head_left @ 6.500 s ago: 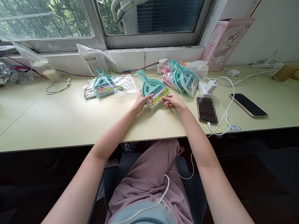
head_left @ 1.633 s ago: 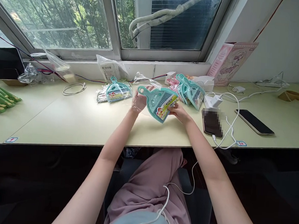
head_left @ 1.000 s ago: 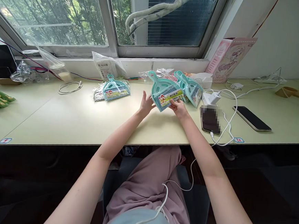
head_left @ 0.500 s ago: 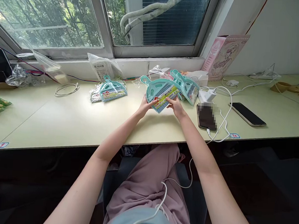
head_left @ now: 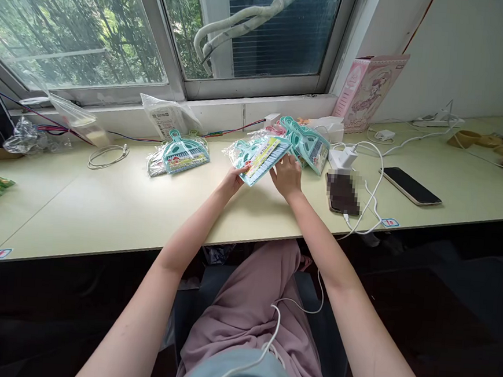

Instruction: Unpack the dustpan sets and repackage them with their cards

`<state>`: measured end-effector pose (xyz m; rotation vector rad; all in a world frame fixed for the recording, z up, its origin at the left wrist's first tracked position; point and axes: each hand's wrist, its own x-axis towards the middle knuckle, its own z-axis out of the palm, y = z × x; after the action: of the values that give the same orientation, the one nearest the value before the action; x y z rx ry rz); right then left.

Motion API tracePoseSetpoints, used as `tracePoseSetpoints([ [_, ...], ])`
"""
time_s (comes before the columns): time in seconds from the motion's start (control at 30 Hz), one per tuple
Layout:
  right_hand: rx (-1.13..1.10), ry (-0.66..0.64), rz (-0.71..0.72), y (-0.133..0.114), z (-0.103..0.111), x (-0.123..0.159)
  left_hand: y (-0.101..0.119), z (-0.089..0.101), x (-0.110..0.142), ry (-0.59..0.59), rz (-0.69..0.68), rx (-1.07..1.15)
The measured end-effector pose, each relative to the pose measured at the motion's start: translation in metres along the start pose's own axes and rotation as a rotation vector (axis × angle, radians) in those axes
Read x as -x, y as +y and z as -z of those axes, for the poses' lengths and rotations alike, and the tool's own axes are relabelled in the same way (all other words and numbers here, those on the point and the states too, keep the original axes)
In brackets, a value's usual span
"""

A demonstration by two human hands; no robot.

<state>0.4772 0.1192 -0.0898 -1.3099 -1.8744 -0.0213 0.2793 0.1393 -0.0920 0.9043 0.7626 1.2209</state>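
Left hand point(head_left: 232, 179), mine: clamped on bagged dustpan set point(head_left: 263, 161) above worktop point(head_left: 145, 209); long edge slants away rightward to my right hand point(head_left: 287, 178), whose grip I cannot tell.

One held dustpan set point(head_left: 261, 159), two phones point(head_left: 412, 186), two stickers point(head_left: 390, 222), one pink box point(head_left: 369, 93)

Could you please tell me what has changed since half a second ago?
The dustpan set has turned, its label sloping more steeply. The right hand has moved from the label's front to the set's right edge; the left hand still holds it. The dustpan pile at left stayed put.
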Motion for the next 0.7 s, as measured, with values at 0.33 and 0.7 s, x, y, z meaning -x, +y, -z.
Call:
tracePoseSetpoints([
  [0.33,0.508,-0.237,0.139,-0.003,0.002,0.002,0.0,-0.001,0.0,0.056,0.077,0.089],
  [0.7,0.548,-0.222,-0.236,-0.004,0.01,-0.002,0.0,0.002,-0.003,0.099,0.081,0.07],
])
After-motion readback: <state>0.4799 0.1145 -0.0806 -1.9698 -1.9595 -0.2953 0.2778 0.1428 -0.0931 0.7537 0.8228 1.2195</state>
